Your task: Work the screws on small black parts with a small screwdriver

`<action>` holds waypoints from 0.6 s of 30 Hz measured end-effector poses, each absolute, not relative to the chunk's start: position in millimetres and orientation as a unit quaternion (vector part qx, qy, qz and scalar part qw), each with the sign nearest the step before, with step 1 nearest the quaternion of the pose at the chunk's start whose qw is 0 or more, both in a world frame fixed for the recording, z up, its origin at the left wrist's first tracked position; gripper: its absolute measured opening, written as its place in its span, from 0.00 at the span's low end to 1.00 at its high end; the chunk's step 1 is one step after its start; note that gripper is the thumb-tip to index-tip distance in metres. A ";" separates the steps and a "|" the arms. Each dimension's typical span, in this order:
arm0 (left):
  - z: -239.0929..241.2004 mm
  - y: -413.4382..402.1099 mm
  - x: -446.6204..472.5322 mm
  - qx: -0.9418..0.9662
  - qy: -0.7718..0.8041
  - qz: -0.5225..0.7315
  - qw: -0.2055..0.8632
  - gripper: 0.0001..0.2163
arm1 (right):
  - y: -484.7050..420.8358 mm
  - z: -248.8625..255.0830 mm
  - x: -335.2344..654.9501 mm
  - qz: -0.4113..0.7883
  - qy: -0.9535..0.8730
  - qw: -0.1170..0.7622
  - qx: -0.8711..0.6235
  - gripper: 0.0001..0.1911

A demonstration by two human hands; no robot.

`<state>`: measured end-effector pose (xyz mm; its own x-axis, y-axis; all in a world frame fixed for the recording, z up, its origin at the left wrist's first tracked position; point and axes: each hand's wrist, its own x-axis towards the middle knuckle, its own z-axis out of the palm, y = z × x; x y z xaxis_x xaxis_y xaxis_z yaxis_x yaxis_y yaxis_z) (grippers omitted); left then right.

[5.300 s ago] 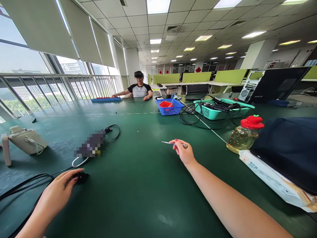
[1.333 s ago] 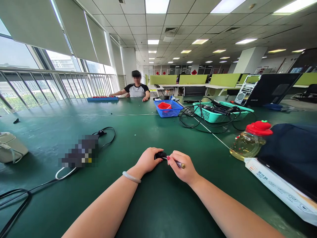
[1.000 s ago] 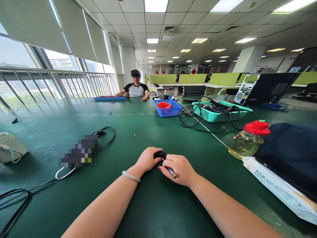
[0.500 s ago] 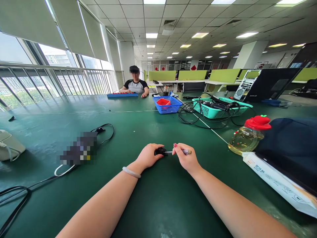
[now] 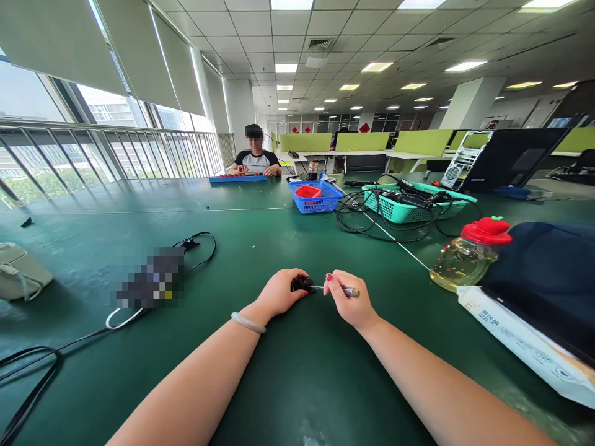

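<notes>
My left hand [image 5: 280, 292] is curled over a small black object [image 5: 302, 284] and holds it down on the green table [image 5: 260, 248]. My right hand [image 5: 349, 301] pinches a thin screwdriver [image 5: 341, 289] with a clear handle and brass end. Its metal tip points left and meets the black object. A pale bangle [image 5: 248, 322] sits on my left wrist.
A blurred dark device with a black cable [image 5: 199, 244] lies to the left, a white bag [image 5: 21, 272] at far left. A red-capped bottle [image 5: 465, 254], a dark bag and a white package [image 5: 520, 337] are at right. Blue [image 5: 316, 198] and teal [image 5: 409, 207] baskets and a seated person lie beyond.
Since five seconds ago my left hand brought the black object from the left to the middle, and the screwdriver tip came to it. In the last second the screwdriver swung level again.
</notes>
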<state>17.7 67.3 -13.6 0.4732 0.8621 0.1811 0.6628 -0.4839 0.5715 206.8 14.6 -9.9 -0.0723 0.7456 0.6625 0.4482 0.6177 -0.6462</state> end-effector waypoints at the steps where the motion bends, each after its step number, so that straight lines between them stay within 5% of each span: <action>1: -13.8 67.4 17.6 0.830 0.459 0.230 0.217 0.15 | 14.3 -9.4 206.7 0.139 -0.719 0.539 -0.415 0.29; 18: -16.1 68.5 17.0 0.818 0.477 0.228 0.226 0.24 | 43.0 -26.3 212.8 0.384 -0.500 0.605 -0.486 0.27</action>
